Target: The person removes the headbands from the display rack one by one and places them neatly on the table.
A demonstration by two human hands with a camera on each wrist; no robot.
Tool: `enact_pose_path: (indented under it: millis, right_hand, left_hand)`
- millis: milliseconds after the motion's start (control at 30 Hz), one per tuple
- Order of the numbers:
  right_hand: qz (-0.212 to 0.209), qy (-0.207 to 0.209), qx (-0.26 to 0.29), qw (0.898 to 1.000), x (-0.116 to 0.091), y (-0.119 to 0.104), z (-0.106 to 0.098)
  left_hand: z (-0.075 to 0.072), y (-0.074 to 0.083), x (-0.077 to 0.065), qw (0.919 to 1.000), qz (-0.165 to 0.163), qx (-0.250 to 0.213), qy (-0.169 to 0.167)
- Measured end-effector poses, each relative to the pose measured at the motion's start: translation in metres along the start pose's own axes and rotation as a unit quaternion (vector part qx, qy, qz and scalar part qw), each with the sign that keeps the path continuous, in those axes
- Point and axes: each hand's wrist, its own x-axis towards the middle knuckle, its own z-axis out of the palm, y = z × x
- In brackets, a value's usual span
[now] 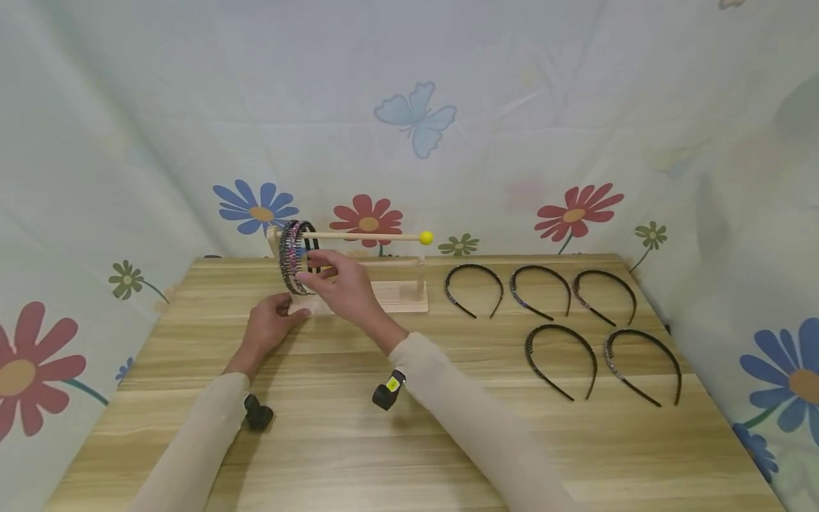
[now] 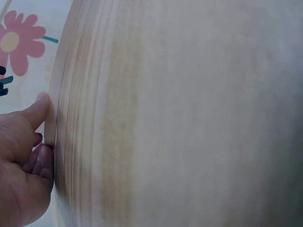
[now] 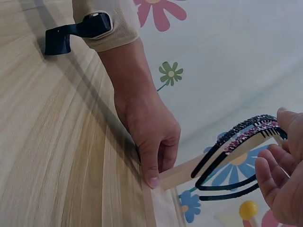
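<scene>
A wooden stand [image 1: 409,296] has a horizontal upper rod [image 1: 365,235] tipped with a yellow ball [image 1: 426,238]. Headbands with sparkly trim [image 1: 291,256], one dark and one pink [image 3: 246,142], hang together at the rod's left end. My right hand [image 1: 348,288] is at their near side, its thumb and fingers around the rim of a headband [image 3: 272,125]; the exact contact is partly hidden. My left hand [image 1: 267,323] grips the left front corner of the stand's base, thumb on top [image 3: 151,170]. In the left wrist view the left hand [image 2: 21,165] pinches the wooden edge.
Several black headbands with sparkly trim lie at the right of the table, in a back row [image 1: 474,266] and a front row [image 1: 561,327]. Behind the wood-grain table [image 1: 384,455] hangs a flower-printed curtain [image 1: 486,163]. A lower rod [image 1: 390,262] runs under the upper one.
</scene>
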Motion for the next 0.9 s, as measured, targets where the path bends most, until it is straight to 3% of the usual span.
enact_pose_path:
  millis: [533, 900]
  right_hand:
    - [0.026, -0.01, 0.006, 1.0, 0.008, 0.007, 0.018]
    - [0.014, -0.001, -0.002, 1.0, 0.011, 0.007, 0.019]
  left_hand:
    - [-0.001, 0.004, -0.001, 0.9999, 0.004, 0.008, 0.006]
    - [0.001, 0.002, 0.0, 0.9997, 0.019, 0.011, 0.012]
